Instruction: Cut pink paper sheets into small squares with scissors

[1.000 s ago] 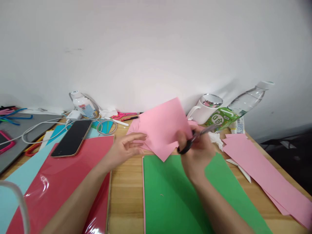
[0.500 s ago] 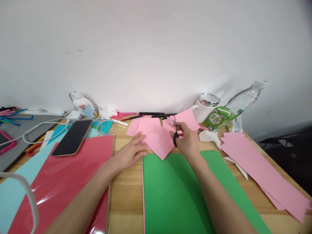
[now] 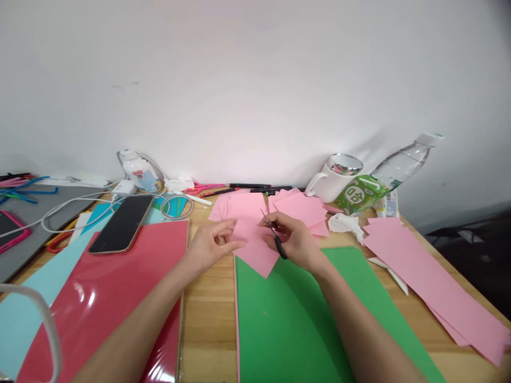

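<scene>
My right hand (image 3: 295, 242) grips a pair of black-handled scissors (image 3: 281, 248), with the blades pointing up and left. Under the blades is a pink square of paper (image 3: 257, 255), turned cornerwise, its lower corner over the green paper (image 3: 295, 319). The fingertips of my right hand are at its upper right edge; whether they pinch it I cannot tell. At its left edge, my left hand (image 3: 207, 244) has thumb and fingers apart, the thumb tip close to the paper. Behind lie a pile of pink pieces (image 3: 303, 207) and another pink pile (image 3: 245, 201).
Pink strips (image 3: 431, 282) lie at the right. A white mug (image 3: 333, 181), a green packet (image 3: 359, 194) and a tilted water bottle (image 3: 403, 162) stand by the wall. Left are a phone (image 3: 122, 223), red sheets (image 3: 120, 287), a white cable (image 3: 75, 201) and a small bottle (image 3: 139, 173).
My right hand has come down and left from the right pink pile, leaving another piece there. My left hand has lifted off the table, and the pink square has shifted slightly toward me.
</scene>
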{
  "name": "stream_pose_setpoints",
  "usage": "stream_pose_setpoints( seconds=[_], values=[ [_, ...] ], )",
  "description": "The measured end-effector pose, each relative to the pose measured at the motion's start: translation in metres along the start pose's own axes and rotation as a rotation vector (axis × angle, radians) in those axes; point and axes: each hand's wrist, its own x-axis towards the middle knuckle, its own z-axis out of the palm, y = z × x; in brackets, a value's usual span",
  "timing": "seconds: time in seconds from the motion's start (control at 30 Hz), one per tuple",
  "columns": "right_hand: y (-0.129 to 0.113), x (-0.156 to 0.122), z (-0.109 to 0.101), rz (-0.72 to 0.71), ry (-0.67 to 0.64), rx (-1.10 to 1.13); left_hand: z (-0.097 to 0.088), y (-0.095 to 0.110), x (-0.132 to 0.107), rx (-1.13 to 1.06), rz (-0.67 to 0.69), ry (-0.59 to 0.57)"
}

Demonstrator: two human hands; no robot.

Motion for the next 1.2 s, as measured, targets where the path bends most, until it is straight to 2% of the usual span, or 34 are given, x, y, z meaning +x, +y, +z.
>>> stream_pose_setpoints(
  seconds=[0.07,0.17,0.27,0.33,0.37,0.47,0.53,0.63,0.77,0.9,1.03,1.1,1.2],
  values=[
    [0.0,0.0,0.005,0.015,0.086,0.117,0.0,0.003,-0.001,-0.063,-0.094,-0.005],
    [0.006,0.003,0.01,0.117,0.237,0.263,-0.001,0.006,-0.001,-0.16,-0.168,0.054],
    [0.009,0.005,0.013,0.198,0.266,0.404,-0.004,0.01,-0.001,-0.488,-0.274,0.072],
    [0.008,0.005,0.015,0.227,0.299,0.445,-0.007,0.011,-0.002,-0.66,-0.334,-0.017],
    [0.007,0.004,0.016,0.242,0.328,0.439,-0.009,0.012,-0.002,-0.668,-0.345,-0.086],
    [0.005,0.004,0.015,0.257,0.391,0.337,-0.017,0.011,-0.003,-0.532,-0.31,-0.277],
    [0.004,0.003,0.014,0.226,0.357,0.284,-0.022,0.01,-0.004,-0.476,-0.259,-0.333],
    [0.003,0.001,0.016,0.188,0.253,0.308,-0.023,0.01,-0.005,-0.547,-0.243,-0.274],
    [0.0,0.0,0.022,0.211,0.17,0.397,-0.015,0.012,-0.007,-0.583,-0.336,-0.139],
    [0.001,0.001,0.022,0.238,0.223,0.487,-0.014,0.011,-0.007,-0.667,-0.304,-0.025],
    [0.002,0.002,0.014,0.268,0.307,0.479,-0.02,0.011,-0.005,-0.712,-0.255,0.101],
    [0.0,0.001,0.015,0.29,0.23,0.481,-0.022,0.013,-0.004,-0.73,-0.23,0.17],
    [-0.007,-0.001,0.022,0.304,-0.004,0.473,-0.022,0.016,-0.005,-0.73,-0.197,0.212]
  ],
)
